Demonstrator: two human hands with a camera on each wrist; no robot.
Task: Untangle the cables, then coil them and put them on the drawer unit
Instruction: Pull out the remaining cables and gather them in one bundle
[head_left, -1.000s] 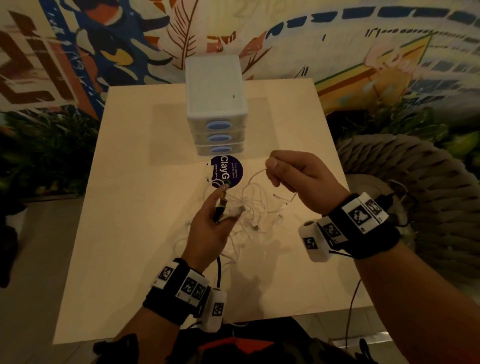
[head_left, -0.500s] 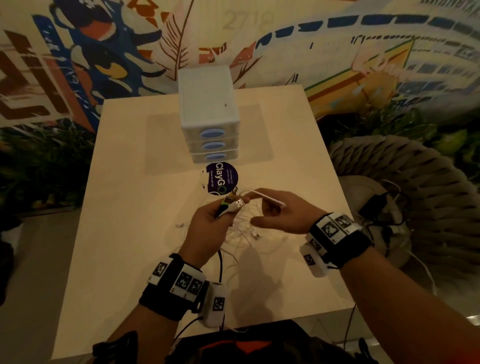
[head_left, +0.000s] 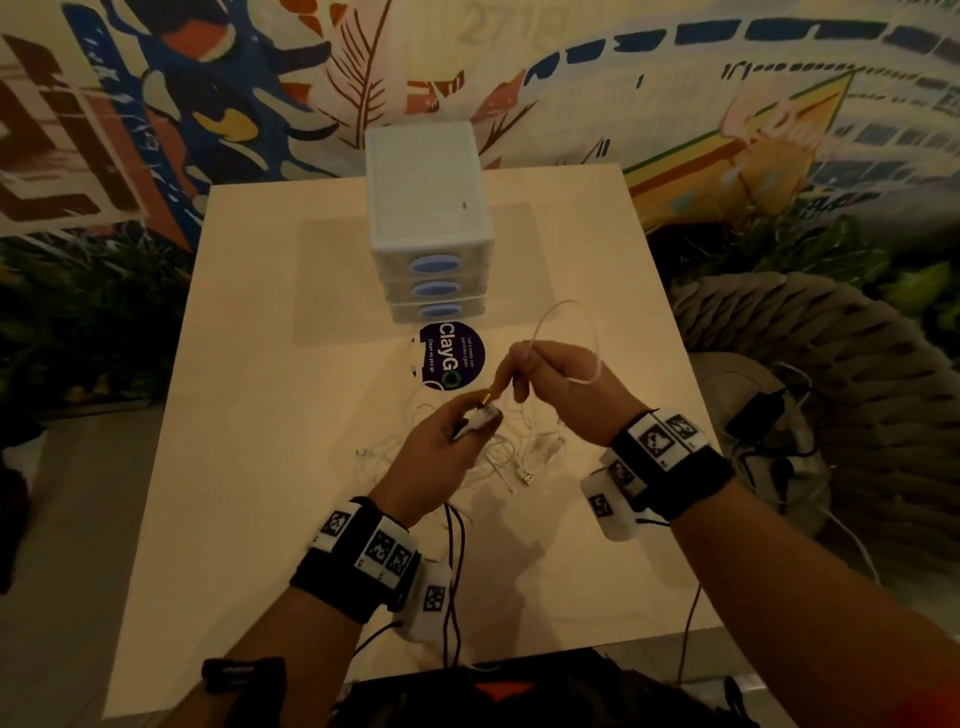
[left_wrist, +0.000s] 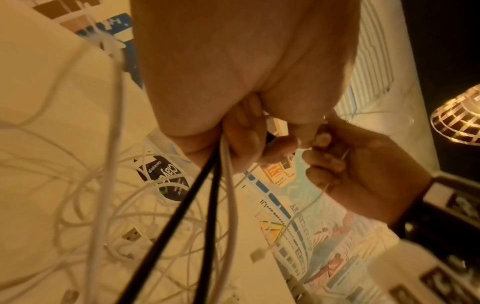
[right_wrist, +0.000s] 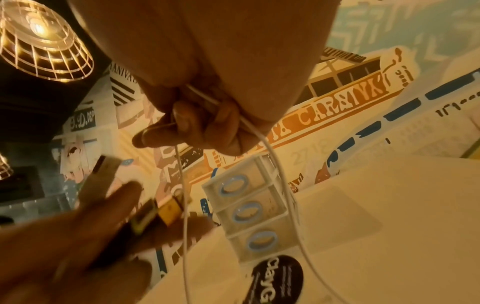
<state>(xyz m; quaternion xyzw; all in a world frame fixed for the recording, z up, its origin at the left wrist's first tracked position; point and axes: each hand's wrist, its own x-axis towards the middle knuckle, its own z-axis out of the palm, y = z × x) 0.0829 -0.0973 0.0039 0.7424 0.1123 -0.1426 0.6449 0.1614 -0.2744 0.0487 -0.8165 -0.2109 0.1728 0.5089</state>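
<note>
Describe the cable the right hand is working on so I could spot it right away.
Start at the white drawer unit at the table's far end. Just in front of it, the right hand pinches a thin white cable. It alone arcs up as a raised loop; the other white cables lie tangled flat on the table.

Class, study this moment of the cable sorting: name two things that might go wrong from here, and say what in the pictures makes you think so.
1. The right hand lifts a loop of thin white cable whose rest runs into the tangle on the table; pulling may tighten a knot.
2. The left hand grips several plugs and black cables together; one might slip out.
</note>
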